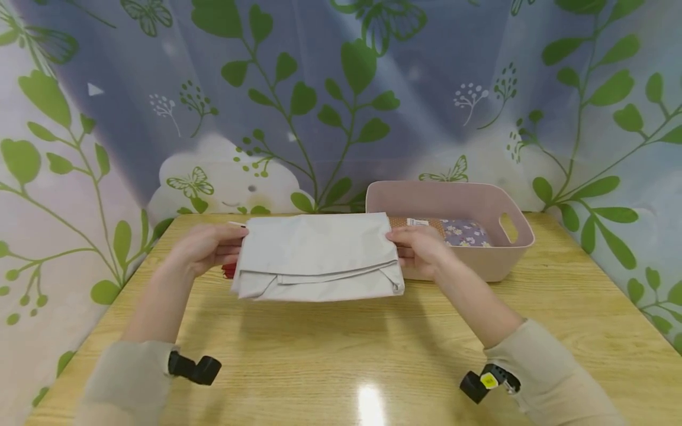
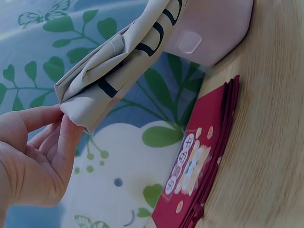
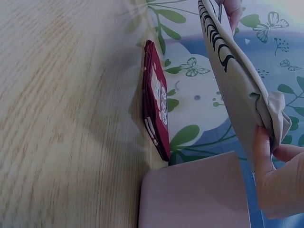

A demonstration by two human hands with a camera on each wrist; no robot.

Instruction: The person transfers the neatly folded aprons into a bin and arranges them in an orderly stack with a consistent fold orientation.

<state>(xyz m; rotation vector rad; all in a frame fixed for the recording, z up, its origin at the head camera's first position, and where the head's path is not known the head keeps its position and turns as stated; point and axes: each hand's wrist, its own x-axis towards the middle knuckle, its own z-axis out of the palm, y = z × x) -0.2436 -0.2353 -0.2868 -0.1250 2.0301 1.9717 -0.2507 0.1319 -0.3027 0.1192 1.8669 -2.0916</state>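
Observation:
A folded off-white cloth item [image 1: 319,248], which looks like a fabric bag, is held above the table between both hands. Dark printed lettering shows on its underside in both wrist views. My left hand [image 1: 210,245] pinches its left edge between thumb and fingers. At the opposite edge, my right hand [image 1: 421,248] pinches it likewise, in front of the pink bin. Below and behind the cloth lies a folded dark red fabric piece [image 2: 197,152] with a printed picture and lettering; the head view shows only a sliver of it beside the left hand.
A pink plastic bin [image 1: 498,260] with a handle hole stands at the back right of the wooden table [image 1: 330,355]. Inside are a folded floral cloth [image 1: 463,232] and a brown dotted cloth [image 1: 399,223]. A leaf-patterned curtain [image 1: 319,118] hangs behind the table.

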